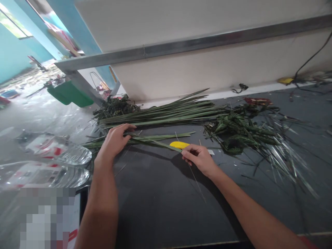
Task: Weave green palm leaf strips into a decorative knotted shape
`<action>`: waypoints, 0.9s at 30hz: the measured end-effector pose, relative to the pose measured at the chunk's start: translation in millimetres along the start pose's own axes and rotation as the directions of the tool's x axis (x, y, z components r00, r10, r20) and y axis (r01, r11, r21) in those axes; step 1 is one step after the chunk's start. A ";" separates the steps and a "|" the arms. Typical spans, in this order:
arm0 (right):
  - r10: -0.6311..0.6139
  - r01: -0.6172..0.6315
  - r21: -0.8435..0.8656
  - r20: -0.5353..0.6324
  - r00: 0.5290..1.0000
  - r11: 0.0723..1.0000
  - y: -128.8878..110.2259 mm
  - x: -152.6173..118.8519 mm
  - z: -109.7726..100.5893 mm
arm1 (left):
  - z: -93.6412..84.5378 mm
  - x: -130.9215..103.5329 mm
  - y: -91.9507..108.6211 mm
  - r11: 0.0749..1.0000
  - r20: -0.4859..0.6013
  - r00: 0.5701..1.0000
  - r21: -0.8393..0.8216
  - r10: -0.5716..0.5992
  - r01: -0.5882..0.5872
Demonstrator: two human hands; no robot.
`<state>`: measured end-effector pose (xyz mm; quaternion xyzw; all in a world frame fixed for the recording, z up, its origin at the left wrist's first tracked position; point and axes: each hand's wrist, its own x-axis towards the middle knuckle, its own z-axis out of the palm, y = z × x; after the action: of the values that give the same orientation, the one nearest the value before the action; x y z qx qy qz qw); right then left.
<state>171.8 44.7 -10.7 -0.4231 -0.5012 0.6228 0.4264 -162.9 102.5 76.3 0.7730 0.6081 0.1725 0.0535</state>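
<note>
A long green leaf strip (pixel 158 143) stretches between my two hands above the dark table. My left hand (pixel 116 138) pinches its left end, beside a few other strips (pixel 168 136) lying on the table. The fingers of my right hand (pixel 198 158) are closed on the strip's right end, and a thin fibre hangs below them. Just behind my right hand is a yellow-handled tool (pixel 178 145), partly hidden by the strip. Farther back, a large bundle of long green leaves (pixel 166 112) lies across the table.
Braided green pieces (pixel 241 133) and thin loose strands (pixel 287 162) lie on the right of the dark table (pixel 155 207). Two clear plastic bottles (pixel 52 147) are at the left. A metal rail (pixel 181 46) crosses behind, with a green bin (pixel 70 94) beyond.
</note>
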 end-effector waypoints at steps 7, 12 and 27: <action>-0.011 0.010 0.010 0.045 0.999 1.000 -3.4 -1.6 1.6 | -2.7 -2.0 -0.3 0.999 -0.020 0.999 0.026 -0.035 0.035; -0.036 0.036 0.012 0.051 0.998 0.999 0.5 -1.8 0.3 | -3.4 -3.9 1.9 1.000 -0.047 0.999 0.025 0.006 -0.005; -0.009 0.007 0.063 0.031 0.999 0.998 -2.8 -2.5 1.8 | -5.3 -4.0 2.5 0.999 -0.127 0.991 0.039 0.028 -0.023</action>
<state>171.1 42.2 -7.5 -0.3977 -0.4896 0.6431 0.4342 -163.2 97.4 81.1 0.7691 0.6034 0.2108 -0.0022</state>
